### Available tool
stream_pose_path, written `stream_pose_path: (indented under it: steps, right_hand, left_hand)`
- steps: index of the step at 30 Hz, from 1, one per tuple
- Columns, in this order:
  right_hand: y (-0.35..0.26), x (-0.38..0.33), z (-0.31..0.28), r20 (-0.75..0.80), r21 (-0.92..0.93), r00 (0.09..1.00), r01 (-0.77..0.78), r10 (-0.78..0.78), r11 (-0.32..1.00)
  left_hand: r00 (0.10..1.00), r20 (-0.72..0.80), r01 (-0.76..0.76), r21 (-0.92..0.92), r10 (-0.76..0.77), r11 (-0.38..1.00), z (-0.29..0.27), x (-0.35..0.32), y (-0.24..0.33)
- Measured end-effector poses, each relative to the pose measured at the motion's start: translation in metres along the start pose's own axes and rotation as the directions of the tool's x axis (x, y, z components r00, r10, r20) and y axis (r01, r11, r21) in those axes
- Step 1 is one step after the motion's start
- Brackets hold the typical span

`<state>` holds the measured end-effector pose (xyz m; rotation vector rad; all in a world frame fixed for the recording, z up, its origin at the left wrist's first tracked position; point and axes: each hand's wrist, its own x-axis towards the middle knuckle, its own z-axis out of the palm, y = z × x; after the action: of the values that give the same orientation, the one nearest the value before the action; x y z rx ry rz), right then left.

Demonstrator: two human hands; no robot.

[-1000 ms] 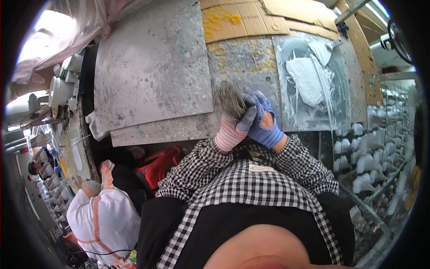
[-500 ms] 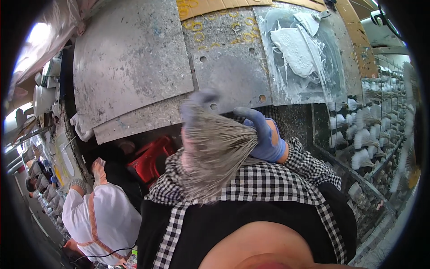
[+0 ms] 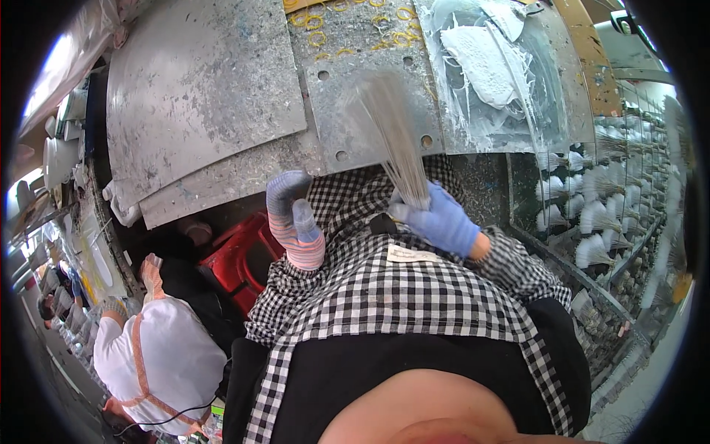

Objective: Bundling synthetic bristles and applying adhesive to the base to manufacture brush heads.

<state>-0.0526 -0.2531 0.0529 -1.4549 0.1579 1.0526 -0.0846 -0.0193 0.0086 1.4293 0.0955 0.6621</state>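
My right hand (image 3: 442, 226), in a blue glove, is closed round the narrow end of a bundle of thin grey strands (image 3: 396, 129). The strands point away from me and fan out toward the far tip, which is blurred over the edge of the metal plate. To the left, my left hand (image 3: 293, 222) wears a glove with grey fingertips and a pink striped palm. Its fingers are curved and the thumb stands apart, with nothing in between. It hovers above my checked apron (image 3: 414, 296), clear of the bundle.
A holed metal plate (image 3: 355, 137) and a larger sheet (image 3: 200, 96) cover the bench, with yellow bands (image 3: 318, 37) behind. White paste (image 3: 481, 66) lies on a board at the right. White-tipped bundles (image 3: 599, 214) fill a rack. A red stool (image 3: 240, 259) and a co-worker (image 3: 166, 362) are at left.
The bundle has swung from across my chest to pointing forward over the plate, its strands drawn narrower. My left hand has come away from it, down and to the left.
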Motion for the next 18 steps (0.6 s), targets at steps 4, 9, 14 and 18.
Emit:
stream_pose_path:
  steps: [4, 9, 14, 18]
  right_hand:
    - [0.004, -0.001, 0.002, -0.01, -0.292, 0.938, 0.328, -0.346, 0.898]
    - [-0.018, -0.005, 0.003, -0.037, -0.286, 0.998, 0.031, -0.044, 0.958]
    - [0.046, 0.032, -0.02, 0.067, 0.026, 0.96, 0.272, -0.273, 0.962]
    - [-0.005, 0.0, -0.013, 0.071, 0.05, 0.997, -0.024, 0.02, 0.998]
  left_hand:
    - [0.987, 0.086, 0.129, 0.059, -0.134, 0.99, 0.002, -0.005, 0.007]
    - [0.908, 0.163, 0.372, 0.112, -0.387, 0.921, 0.01, -0.011, 0.005]
    - [0.647, 0.345, 0.603, 0.315, -0.68, 0.733, 0.014, -0.007, 0.011]
    - [0.347, 0.4, 0.84, 0.269, -0.848, 0.471, 0.018, -0.002, 0.006]
